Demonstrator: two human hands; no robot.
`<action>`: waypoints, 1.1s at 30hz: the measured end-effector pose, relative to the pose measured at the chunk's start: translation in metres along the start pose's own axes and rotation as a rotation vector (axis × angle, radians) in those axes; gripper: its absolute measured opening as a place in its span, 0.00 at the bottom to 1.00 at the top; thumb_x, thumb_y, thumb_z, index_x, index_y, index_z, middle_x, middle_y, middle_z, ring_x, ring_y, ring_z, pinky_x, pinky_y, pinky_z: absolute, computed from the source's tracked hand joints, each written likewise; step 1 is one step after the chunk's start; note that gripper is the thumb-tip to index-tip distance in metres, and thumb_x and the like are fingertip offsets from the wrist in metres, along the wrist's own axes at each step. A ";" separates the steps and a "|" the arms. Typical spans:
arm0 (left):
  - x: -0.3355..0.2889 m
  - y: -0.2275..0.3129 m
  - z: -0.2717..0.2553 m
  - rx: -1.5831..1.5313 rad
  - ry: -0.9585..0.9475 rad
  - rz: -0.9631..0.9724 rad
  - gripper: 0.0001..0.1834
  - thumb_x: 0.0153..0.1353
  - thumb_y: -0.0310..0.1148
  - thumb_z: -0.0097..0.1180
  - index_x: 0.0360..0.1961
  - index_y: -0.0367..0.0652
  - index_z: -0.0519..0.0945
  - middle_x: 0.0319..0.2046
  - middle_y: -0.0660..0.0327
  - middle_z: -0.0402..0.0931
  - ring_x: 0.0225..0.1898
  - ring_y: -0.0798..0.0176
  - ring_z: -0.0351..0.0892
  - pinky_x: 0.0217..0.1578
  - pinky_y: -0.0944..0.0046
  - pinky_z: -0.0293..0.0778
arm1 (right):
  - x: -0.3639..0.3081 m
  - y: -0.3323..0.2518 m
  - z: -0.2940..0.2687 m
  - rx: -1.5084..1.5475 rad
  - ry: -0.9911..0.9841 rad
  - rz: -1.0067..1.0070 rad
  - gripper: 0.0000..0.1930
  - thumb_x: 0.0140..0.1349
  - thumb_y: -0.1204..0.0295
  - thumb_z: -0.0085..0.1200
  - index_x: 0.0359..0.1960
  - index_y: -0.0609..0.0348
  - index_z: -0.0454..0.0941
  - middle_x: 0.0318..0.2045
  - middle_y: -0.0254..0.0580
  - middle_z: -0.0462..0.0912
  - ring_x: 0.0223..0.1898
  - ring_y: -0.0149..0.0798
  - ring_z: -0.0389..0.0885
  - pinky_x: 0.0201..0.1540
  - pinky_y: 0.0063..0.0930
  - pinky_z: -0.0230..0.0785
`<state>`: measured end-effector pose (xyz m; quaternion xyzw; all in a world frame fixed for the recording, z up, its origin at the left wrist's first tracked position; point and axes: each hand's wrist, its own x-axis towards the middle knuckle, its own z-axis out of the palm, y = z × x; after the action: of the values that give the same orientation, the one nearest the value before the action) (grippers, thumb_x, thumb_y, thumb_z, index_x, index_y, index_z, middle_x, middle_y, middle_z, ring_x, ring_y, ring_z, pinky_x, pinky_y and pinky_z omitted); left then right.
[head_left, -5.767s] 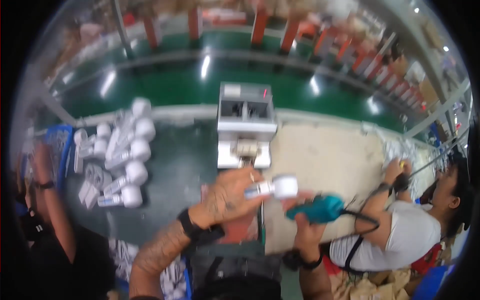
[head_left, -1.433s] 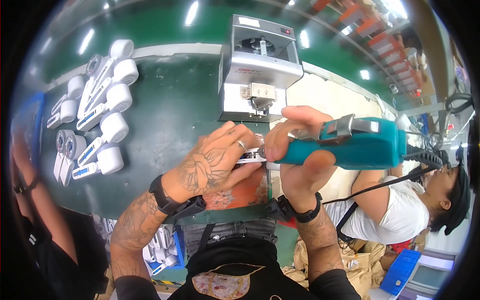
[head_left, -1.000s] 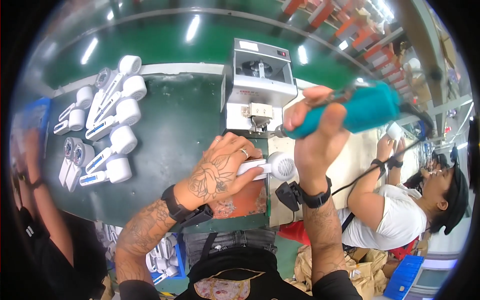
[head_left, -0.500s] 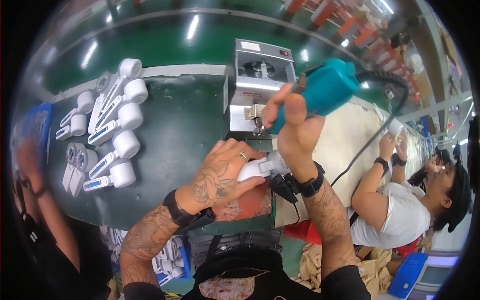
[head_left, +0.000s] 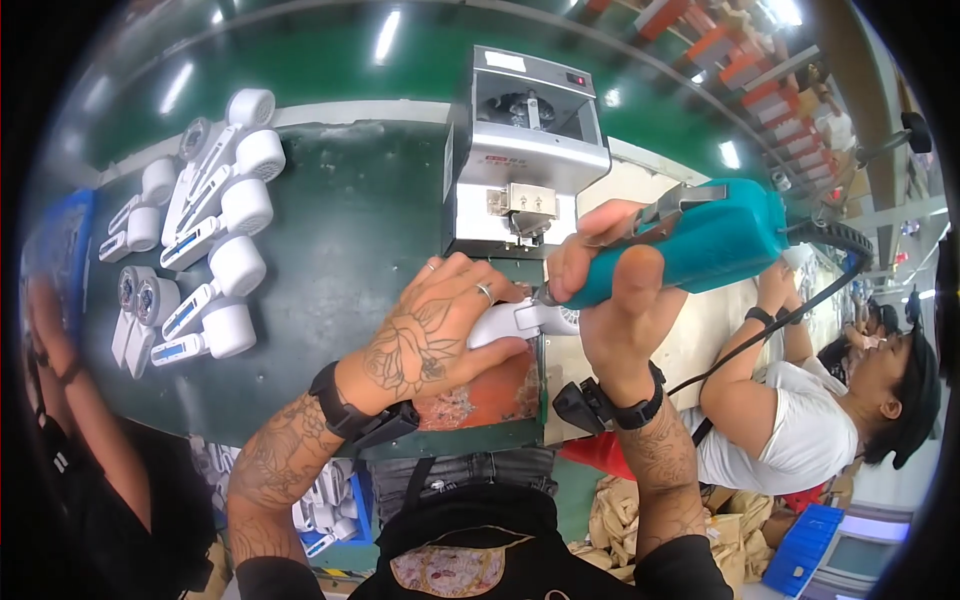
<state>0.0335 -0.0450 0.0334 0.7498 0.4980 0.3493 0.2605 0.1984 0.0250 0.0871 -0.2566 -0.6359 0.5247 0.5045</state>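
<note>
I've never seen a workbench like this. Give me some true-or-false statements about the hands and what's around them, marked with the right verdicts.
1. The right hand grips a teal power tool. True.
2. The left hand is empty. False: it holds a white fan-like unit.
3. A grey machine stands beyond the hands. True.
4. The group of similar white units lies right of that machine. False: it lies to the left, on the dark green bench.
5. A black cable runs from the back of the tool. True.
</note>
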 end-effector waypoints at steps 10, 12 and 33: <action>0.004 0.005 -0.005 0.021 -0.111 -0.119 0.20 0.59 0.42 0.61 0.50 0.45 0.76 0.43 0.59 0.73 0.49 0.52 0.72 0.55 0.49 0.65 | -0.001 0.014 0.003 0.040 0.003 0.034 0.28 0.64 0.45 0.57 0.35 0.62 0.69 0.18 0.42 0.73 0.19 0.36 0.72 0.25 0.30 0.67; 0.005 0.006 -0.006 0.038 -0.128 -0.130 0.20 0.60 0.43 0.59 0.51 0.45 0.75 0.44 0.58 0.73 0.50 0.51 0.72 0.56 0.48 0.65 | 0.001 0.016 0.002 0.066 -0.005 0.033 0.27 0.64 0.46 0.57 0.34 0.62 0.68 0.18 0.42 0.72 0.19 0.36 0.71 0.25 0.31 0.67; -0.005 0.002 -0.001 0.016 -0.045 -0.059 0.21 0.59 0.46 0.60 0.49 0.46 0.75 0.42 0.58 0.74 0.47 0.50 0.73 0.59 0.46 0.65 | 0.043 0.024 0.024 0.129 0.100 -0.078 0.20 0.69 0.55 0.55 0.36 0.64 0.71 0.19 0.38 0.72 0.21 0.35 0.73 0.26 0.28 0.68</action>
<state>0.0326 -0.0501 0.0341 0.7444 0.5169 0.3204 0.2757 0.1562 0.0596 0.0818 -0.2245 -0.5842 0.5310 0.5712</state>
